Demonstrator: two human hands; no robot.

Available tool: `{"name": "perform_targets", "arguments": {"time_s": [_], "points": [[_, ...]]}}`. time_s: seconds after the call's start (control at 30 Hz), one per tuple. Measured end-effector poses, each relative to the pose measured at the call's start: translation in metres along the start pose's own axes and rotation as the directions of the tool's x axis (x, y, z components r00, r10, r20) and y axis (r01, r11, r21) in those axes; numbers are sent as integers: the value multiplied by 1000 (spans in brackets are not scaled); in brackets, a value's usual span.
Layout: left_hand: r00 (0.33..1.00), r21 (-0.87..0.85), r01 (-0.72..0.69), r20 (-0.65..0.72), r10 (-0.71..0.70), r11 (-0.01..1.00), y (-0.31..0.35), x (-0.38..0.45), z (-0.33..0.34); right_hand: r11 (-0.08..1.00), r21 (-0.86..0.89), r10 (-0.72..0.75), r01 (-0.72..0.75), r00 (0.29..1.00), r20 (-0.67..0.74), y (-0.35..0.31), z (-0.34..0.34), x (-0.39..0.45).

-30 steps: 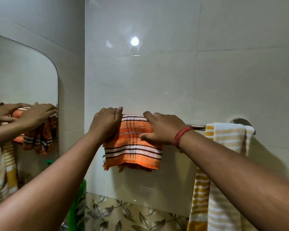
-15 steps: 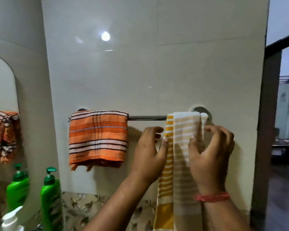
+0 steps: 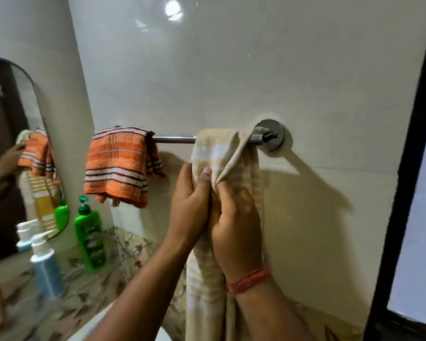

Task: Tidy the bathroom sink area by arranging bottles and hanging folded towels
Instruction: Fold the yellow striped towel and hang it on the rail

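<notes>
Left hand (image 3: 191, 203): centre of the frame, fingers closed on the left edge of the yellow striped towel (image 3: 207, 271).
Right hand (image 3: 236, 217): just right of it, pinching a fold of the same towel.
Yellow striped towel: draped over the right end of the towel bar (image 3: 174, 139).
Orange striped towel (image 3: 117, 166): folded over the bar's left end.
Green pump bottle (image 3: 89, 235): lower left, on the worktop (image 3: 84, 299).
Blue bottle (image 3: 46, 267): left of the green one.
</notes>
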State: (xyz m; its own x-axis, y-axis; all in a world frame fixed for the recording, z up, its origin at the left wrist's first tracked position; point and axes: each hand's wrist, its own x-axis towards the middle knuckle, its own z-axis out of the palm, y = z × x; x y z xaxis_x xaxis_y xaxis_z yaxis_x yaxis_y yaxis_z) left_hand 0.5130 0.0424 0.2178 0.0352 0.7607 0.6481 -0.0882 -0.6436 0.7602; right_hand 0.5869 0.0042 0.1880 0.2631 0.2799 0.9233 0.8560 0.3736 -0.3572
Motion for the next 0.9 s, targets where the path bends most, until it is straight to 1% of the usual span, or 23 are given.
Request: {"name": "perform_targets", "arguments": {"time_s": [0.07, 0.17, 0.27, 0.3, 0.33, 0.37, 0.4, 0.43, 0.47, 0.5, 0.53, 0.57, 0.6, 0.63, 0.67, 0.7, 0.73, 0.77, 0.8, 0.83, 0.87, 0.9], "points": [[998, 6, 44, -50, -43, 999, -10, -18, 2, 996, 89, 11, -20, 996, 94, 8, -2, -16], [987, -2, 132, -95, -131, 991, -17, -46, -1, 992, 123, -1, -30, 970, 244, 20, -1, -44], [986, 124, 141, -107, -128, 982, -11, -62, -12, 977, 199, -24, -71, 898, 440, 17, 1, -73], [985, 170, 139, -126, -118, 976, -9, -64, -18, 971, 225, -57, -76, 845, 531, 15, 4, -81], [984, 223, 133, -146, -102, 966, -8, -65, -25, 965, 242, -85, -98, 760, 645, 13, 7, -86], [985, 289, 120, -151, -78, 950, -6, -68, -33, 949, 274, -107, -158, 655, 748, 12, 8, -90], [987, 330, 112, -145, -67, 937, -6, -70, -41, 902, 312, -92, -298, 573, 814, 12, 8, -90], [988, 340, 113, -139, -69, 933, -4, -76, -49, 805, 377, -78, -458, 548, 833, 13, 6, -87], [986, 318, 135, -141, -94, 939, -5, -84, -58, 710, 433, -25, -555, 595, 804, 10, 0, -77], [983, 301, 159, -135, -123, 940, -5, -94, -67, 591, 498, 68, -635, 654, 753, 7, -6, -61], [979, 291, 193, -119, -164, 937, -5, -104, -75, 412, 581, 175, -702, 687, 705, 5, -10, -44], [974, 304, 227, -91, -209, 925, -6, -113, -81, 161, 660, 206, -734, 679, 705, 4, -9, -23], [966, 307, 259, -71, -249, 916, -7, -124, -88, -77, 681, 160, -728, 665, 729, -5, -11, -3], [958, 306, 286, -59, -282, 908, -9, -132, -96, -238, 672, 126, -701, 664, 737, -11, -3, 16], [948, 285, 316, -60, -312, 905, -8, -139, -103, -219, 692, 149, -688, 678, 720, -20, 6, 30], [941, 251, 338, -67, -332, 907, -7, -143, -109, -72, 732, 200, -678, 709, 677, -34, 14, 39], [936, 201, 351, -72, -344, 914, -3, -144, -115, 194, 726, 291, -660, 745, 600, -49, 20, 40], [940, 155, 342, -68, -335, 927, 2, -146, -122, 453, 653, 333, -607, 795, 508, -61, 28, 33], [941, 104, 336, -79, -329, 936, 7, -145, -130, 648, 550, 294, -528, 839, 459, -72, 34, 20], [942, 60, 329, -94, -323, 943, 11, -143, -137, 771, 468, 191, -432, 858, 477, -82, 38, 2], [941, 5, 323, -112, -320, 946, 15, -140, -145, 849, 415, 52, -328, 832, 552, -90, 39, -17], [933, -33, 330, -141, -331, 943, 19, -137, -153, 893, 390, -87, -227, 761, 643, -94, 41, -35]]}}
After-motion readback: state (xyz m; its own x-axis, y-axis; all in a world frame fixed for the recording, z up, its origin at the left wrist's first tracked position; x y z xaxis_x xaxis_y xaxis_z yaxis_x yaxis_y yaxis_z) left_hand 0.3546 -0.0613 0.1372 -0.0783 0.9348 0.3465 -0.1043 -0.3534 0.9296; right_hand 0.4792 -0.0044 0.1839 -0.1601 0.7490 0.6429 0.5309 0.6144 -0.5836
